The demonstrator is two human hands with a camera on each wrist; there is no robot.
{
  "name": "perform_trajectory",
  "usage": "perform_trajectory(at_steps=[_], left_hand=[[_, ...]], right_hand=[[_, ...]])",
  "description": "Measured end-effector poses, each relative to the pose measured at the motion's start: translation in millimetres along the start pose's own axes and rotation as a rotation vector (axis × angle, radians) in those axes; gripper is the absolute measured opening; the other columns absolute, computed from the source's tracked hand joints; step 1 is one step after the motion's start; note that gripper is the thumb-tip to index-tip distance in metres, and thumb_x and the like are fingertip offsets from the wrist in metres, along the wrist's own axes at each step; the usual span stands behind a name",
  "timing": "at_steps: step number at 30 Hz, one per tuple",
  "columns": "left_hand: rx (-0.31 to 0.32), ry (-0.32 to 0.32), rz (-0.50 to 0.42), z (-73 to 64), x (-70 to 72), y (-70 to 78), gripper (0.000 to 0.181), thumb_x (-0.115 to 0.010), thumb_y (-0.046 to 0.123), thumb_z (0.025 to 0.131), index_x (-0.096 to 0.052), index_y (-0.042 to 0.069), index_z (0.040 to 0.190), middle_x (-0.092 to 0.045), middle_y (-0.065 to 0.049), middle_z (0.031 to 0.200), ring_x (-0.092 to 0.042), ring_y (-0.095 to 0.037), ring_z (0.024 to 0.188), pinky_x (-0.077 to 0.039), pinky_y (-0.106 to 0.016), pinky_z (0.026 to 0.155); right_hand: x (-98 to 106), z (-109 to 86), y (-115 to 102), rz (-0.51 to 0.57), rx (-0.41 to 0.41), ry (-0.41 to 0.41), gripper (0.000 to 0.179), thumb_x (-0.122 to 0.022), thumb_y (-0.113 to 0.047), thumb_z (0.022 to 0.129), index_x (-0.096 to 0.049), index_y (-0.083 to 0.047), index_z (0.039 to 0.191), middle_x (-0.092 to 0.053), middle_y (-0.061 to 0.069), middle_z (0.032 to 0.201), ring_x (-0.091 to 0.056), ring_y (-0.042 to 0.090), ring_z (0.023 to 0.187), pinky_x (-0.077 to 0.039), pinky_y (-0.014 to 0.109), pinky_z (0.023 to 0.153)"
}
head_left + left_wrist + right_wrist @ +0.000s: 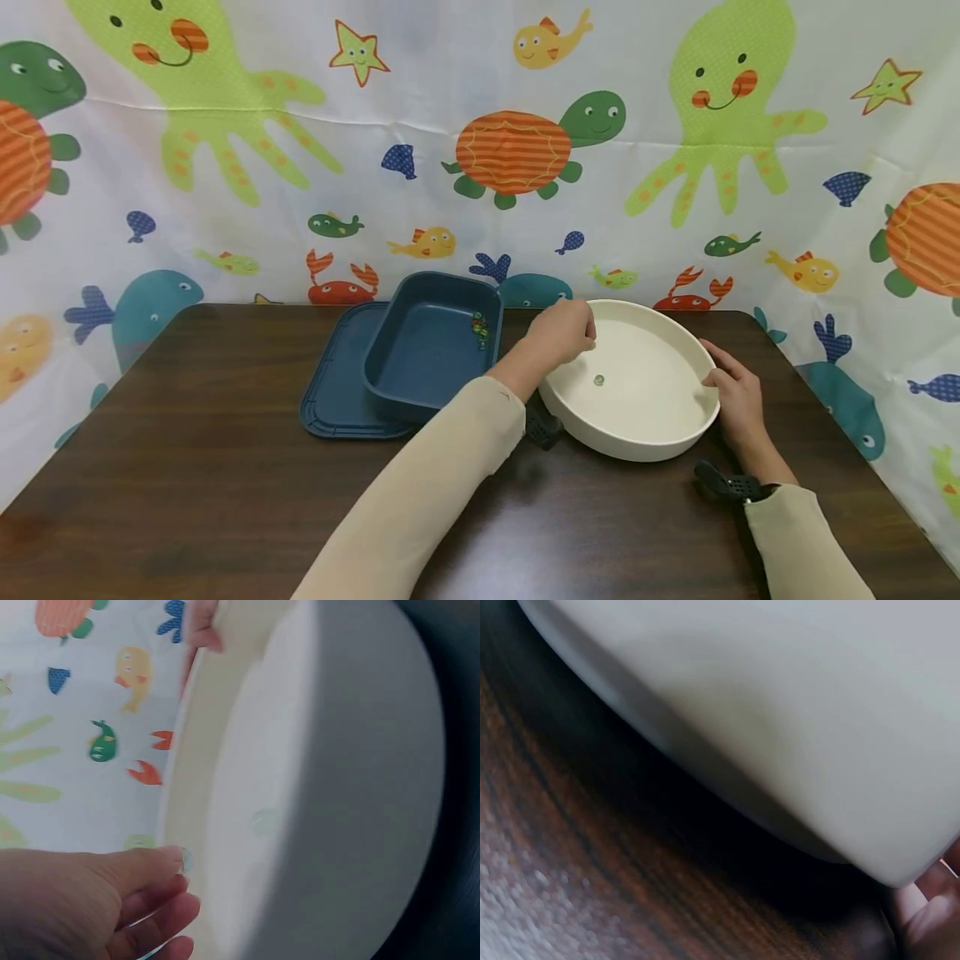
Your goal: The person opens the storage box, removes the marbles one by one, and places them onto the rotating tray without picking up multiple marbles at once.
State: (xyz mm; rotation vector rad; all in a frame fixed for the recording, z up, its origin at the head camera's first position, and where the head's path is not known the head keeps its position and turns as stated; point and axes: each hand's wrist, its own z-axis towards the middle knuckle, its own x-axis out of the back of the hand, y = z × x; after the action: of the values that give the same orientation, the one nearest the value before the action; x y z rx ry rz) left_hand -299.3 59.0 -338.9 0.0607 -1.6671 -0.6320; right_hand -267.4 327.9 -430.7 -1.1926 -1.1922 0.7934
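Note:
A round cream-white basin (637, 392) is on the right part of the table. My left hand (562, 333) is over its left rim; in the left wrist view, thumb and fingers pinch a small clear glass bead (187, 860). Another glass bead (598, 380), pale green, lies on the basin's floor. On the opposite side, my right hand (738, 396) grips the basin's rim, thumb inside and fingers outside. A blue rectangular tub (427, 358) stands left of the basin, with several green and reddish glass beads (480, 329) along its right side.
Beneath and left of the tub lies a flat blue lid (341, 383). The dark wooden table (210, 467) extends toward me. Behind it hangs a curtain (420, 100) printed with sea animals. Each wrist wears a black strap device (731, 486).

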Motion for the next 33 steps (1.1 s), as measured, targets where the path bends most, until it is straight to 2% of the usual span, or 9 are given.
perform_trajectory(at_steps=[4, 7, 11, 15, 19, 24, 28, 33], left_hand=[[0.045, -0.007, 0.040, 5.6, -25.1, -2.9, 0.009, -0.070, 0.021, 0.096, -0.075, 0.014, 0.099, -0.074, 0.002, 0.098, -0.061, -0.011, 0.081, -0.054, -0.028, 0.079], [0.069, -0.009, 0.092, 7.4, -35.0, -5.0, 0.008, -0.071, 0.019, 0.095, -0.076, 0.014, 0.098, -0.076, 0.002, 0.099, -0.065, -0.012, 0.083, -0.055, -0.028, 0.079], [0.083, -0.015, 0.120, 7.3, -38.9, -3.8, 0.008, -0.070, 0.018, 0.095, -0.076, 0.014, 0.099, -0.077, 0.002, 0.099, -0.067, -0.012, 0.082, -0.056, -0.029, 0.079], [0.094, -0.010, 0.108, 5.2, -35.8, -1.2, 0.012, -0.070, 0.021, 0.096, -0.077, 0.014, 0.102, -0.077, 0.002, 0.102, -0.065, -0.012, 0.083, -0.056, -0.029, 0.078], [0.086, 0.008, 0.054, -0.4, -21.0, -1.8, 0.019, -0.067, 0.025, 0.098, -0.076, 0.015, 0.112, -0.075, 0.002, 0.111, -0.066, -0.013, 0.091, -0.056, -0.030, 0.079], [0.077, 0.063, -0.018, -12.7, 14.6, -15.3, 0.021, -0.063, 0.023, 0.101, -0.076, 0.014, 0.115, -0.074, -0.002, 0.113, -0.068, -0.017, 0.093, -0.057, -0.032, 0.079], [0.110, 0.111, -0.043, -21.6, 41.1, -38.1, 0.020, -0.062, 0.023, 0.101, -0.076, 0.013, 0.112, -0.074, -0.004, 0.110, -0.067, -0.019, 0.090, -0.057, -0.035, 0.078], [0.126, 0.126, -0.002, -28.9, 58.8, -76.0, 0.019, -0.061, 0.018, 0.101, -0.076, 0.010, 0.110, -0.074, -0.006, 0.109, -0.067, -0.021, 0.087, -0.057, -0.040, 0.084]], right_hand=[[-3.1, -0.5, -0.2, -0.015, 0.012, -0.009, 0.063, -0.040, -0.004, 0.092, -0.045, -0.016, 0.154, -0.040, 0.006, 0.162, -0.045, 0.027, 0.144, -0.046, 0.012, 0.099], [-4.8, -0.8, -1.0, -0.022, 0.022, -0.015, 0.063, -0.041, -0.005, 0.092, -0.045, -0.016, 0.154, -0.040, 0.006, 0.162, -0.045, 0.027, 0.144, -0.047, 0.012, 0.099], [-5.9, -1.0, -1.4, -0.024, 0.027, -0.015, 0.063, -0.041, -0.004, 0.091, -0.045, -0.016, 0.153, -0.040, 0.007, 0.162, -0.046, 0.027, 0.142, -0.047, 0.007, 0.092], [-6.1, -1.1, -0.5, -0.022, 0.023, -0.005, 0.063, -0.041, -0.004, 0.091, -0.046, -0.016, 0.153, -0.041, 0.007, 0.161, -0.046, 0.026, 0.142, -0.046, 0.006, 0.089], [-5.7, -1.2, 0.1, -0.022, 0.012, 0.001, 0.063, -0.041, -0.005, 0.091, -0.047, -0.017, 0.153, -0.041, 0.006, 0.161, -0.047, 0.026, 0.142, -0.047, 0.007, 0.092], [-3.0, -0.8, -0.3, -0.016, 0.002, 0.002, 0.063, -0.040, -0.005, 0.091, -0.046, -0.018, 0.153, -0.040, 0.005, 0.161, -0.046, 0.025, 0.142, -0.046, 0.006, 0.089], [-0.2, -0.4, -0.3, -0.014, -0.002, 0.007, 0.063, -0.040, -0.005, 0.091, -0.046, -0.018, 0.153, -0.040, 0.005, 0.162, -0.045, 0.024, 0.142, -0.045, 0.005, 0.087], [0.8, -1.3, -0.5, -0.015, -0.004, 0.001, 0.064, -0.039, -0.005, 0.092, -0.045, -0.018, 0.153, -0.039, 0.005, 0.162, -0.045, 0.024, 0.142, -0.046, 0.005, 0.089]])
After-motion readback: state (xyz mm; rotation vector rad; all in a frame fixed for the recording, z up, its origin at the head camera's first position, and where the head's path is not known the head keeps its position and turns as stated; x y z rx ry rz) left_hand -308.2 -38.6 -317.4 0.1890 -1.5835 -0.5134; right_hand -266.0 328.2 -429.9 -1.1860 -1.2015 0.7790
